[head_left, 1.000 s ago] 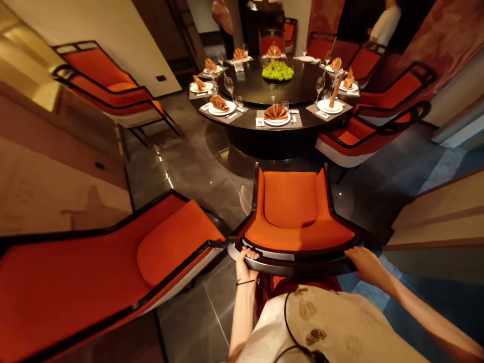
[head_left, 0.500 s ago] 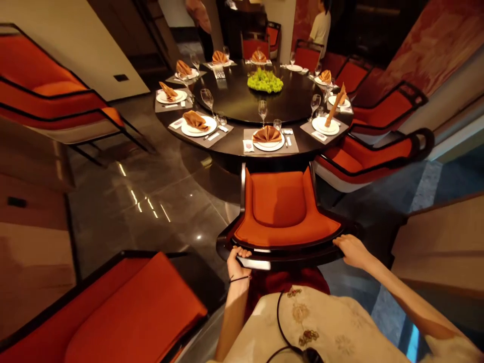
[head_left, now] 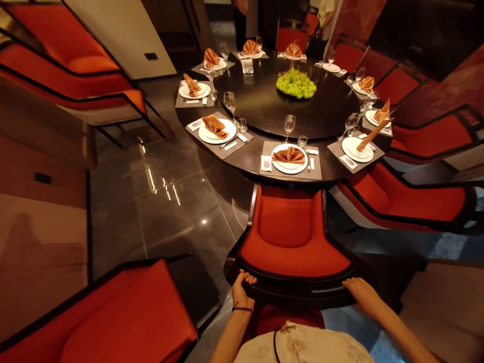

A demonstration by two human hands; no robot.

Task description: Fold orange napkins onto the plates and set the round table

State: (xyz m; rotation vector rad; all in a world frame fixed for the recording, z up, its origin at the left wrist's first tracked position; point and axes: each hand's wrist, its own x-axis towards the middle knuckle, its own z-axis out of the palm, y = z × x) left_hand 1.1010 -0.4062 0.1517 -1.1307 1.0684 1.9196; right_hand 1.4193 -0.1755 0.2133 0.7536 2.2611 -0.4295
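Orange-red upholstered dining chair [head_left: 289,247] with a black frame stands at 6 o'clock from the round table, its seat facing the table edge and its black back rail [head_left: 298,295] nearest the person. The left hand [head_left: 242,290] curls around that rail, and a thin black cord bracelet [head_left: 242,308] circles the wrist. The right hand [head_left: 363,297] lies palm down on the rail further along, open and not clasping it.

Nine matching chairs show in all, counting this one: two at 9 to 10 o'clock, six from 12 to 4 o'clock. The round dark-lacquered table [head_left: 245,164] carries ten white plates. Eight hold fanned orange napkins, one at 4 o'clock holds a rolled orange napkin [head_left: 372,135], and one at 1 o'clock [head_left: 331,67] shows no napkin. Grey placemats, cutlery and stemmed wine glasses [head_left: 289,126] sit at the places, and a mound of green grapes [head_left: 296,84] sits at the centre.

Polished dark grey floor tiles [head_left: 151,237] reflect the lights. Two people stand at the far side of the room, at 12 o'clock, partly cut off.
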